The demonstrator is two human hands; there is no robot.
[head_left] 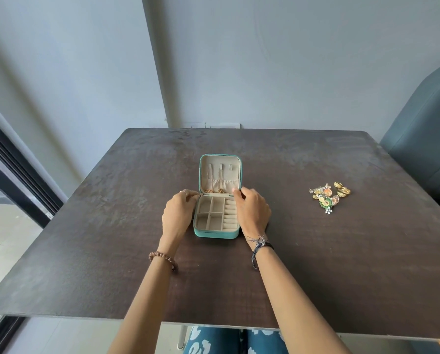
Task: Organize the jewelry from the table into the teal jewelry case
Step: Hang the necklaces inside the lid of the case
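- The small square teal jewelry case (216,235) with a soft cream inside lies open in the middle of the dark brown wooden table (316,264).
- Its lid lies back, away from the person. Thin gold chains (215,190) hang on the lid's hooks and dip into its little pocket.
- The left hand (176,215) is at the case's left side. Its fingers curl in at the hinge corner and seem to pinch the zip pull there, but it is too small to be sure.
- The right hand (252,212) rests at the case's right side, with the fingertips curled on the edge by the hinge.
- The little square boxes and the ring rolls in the bottom half look bare.
- A pile of gold rings and bright earrings (330,196) sits well off to the right of the case, touching nothing else.
- To do this step well, I think the left hand should keep the case steady while the right goes over to the pile.
- Pick up one piece at a time, so the hooks and posts do not tangle.
- Push rings into the rolls. Lay earrings in the square boxes.
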